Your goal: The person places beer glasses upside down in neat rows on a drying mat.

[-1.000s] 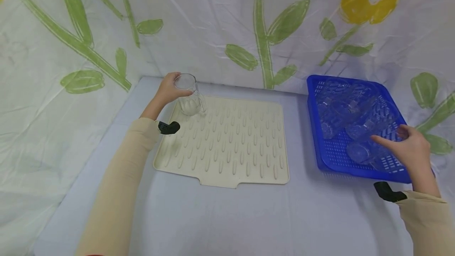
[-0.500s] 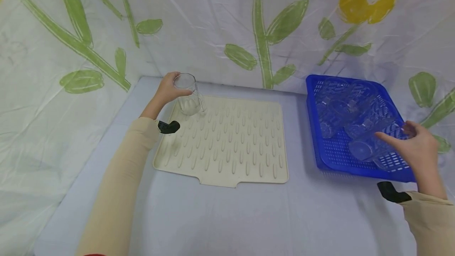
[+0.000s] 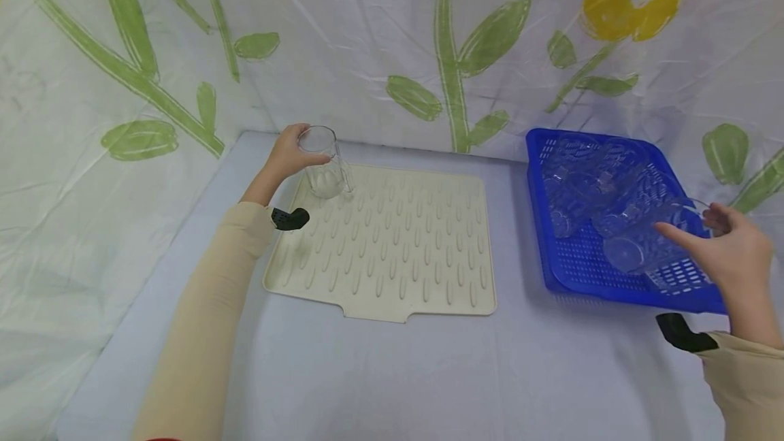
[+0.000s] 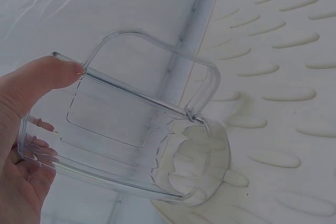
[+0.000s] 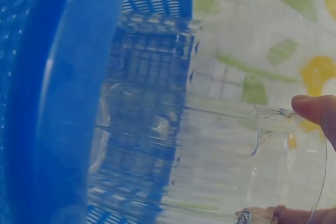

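Observation:
My left hand [image 3: 289,156] grips a clear glass mug [image 3: 325,182] near its rim, thumb on the near side. The mug stands upright at the far left corner of a cream drying mat [image 3: 392,308], its handle [image 4: 212,80] turned toward the mat. Over at the right, my right hand [image 3: 735,243] pinches another clear glass mug [image 3: 640,245] by the rim. That one is tilted, its base pointing left and low over the blue basket [image 3: 547,250]. In the right wrist view the thumb [image 5: 310,106] lies at the rim, with part of the hand cut off by the frame.
Several more clear glasses [image 3: 591,182] lie jumbled in the far part of the basket. A white sheet with painted flowers [image 3: 343,53] hangs behind the table [image 3: 380,380], which has a pale cover. The mat lies left of the basket.
My right hand has moved right and slightly up, drawing its mug along, so the mug's rim now rises at the basket's right edge. The left hand and its mug stay put.

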Demonstrator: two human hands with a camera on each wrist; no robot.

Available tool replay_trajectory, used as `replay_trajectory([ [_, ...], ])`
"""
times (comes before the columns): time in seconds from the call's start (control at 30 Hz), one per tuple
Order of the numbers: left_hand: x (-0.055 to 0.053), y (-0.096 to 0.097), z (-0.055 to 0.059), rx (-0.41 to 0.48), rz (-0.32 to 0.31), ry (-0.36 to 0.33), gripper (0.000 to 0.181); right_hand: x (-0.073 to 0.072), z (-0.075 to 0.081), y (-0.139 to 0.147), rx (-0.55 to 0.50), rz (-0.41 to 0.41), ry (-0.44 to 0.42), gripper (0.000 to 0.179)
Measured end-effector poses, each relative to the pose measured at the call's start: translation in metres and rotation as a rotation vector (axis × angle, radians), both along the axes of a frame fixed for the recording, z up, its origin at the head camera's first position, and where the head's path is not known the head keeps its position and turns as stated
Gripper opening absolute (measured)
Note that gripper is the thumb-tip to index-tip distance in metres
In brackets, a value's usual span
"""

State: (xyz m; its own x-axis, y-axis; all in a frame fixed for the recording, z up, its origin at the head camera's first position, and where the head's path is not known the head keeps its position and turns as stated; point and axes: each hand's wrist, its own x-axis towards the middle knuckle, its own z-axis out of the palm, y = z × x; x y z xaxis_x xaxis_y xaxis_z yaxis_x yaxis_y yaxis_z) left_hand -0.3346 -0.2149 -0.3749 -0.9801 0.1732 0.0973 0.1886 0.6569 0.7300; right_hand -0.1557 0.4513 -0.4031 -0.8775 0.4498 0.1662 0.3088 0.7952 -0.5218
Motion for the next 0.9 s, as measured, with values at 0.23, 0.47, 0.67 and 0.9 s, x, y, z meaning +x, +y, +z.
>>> replay_trajectory([
  [0.23,0.001,0.001,0.000,0.014,0.001,0.005,0.080,0.002,0.004,-0.001,-0.017,-0.019,0.016,0.097],
  [0.47,-0.001,0.001,-0.002,-0.008,0.002,0.014,0.080,0.005,0.008,0.001,-0.060,-0.030,0.020,0.094],
  [0.67,0.001,0.001,0.001,-0.004,0.003,-0.004,0.081,0.006,0.012,0.001,-0.063,-0.008,0.075,0.092],
  [0.9,0.003,0.000,0.001,-0.008,0.001,-0.003,0.082,0.018,0.045,-0.037,-0.087,0.016,0.105,0.086],
])
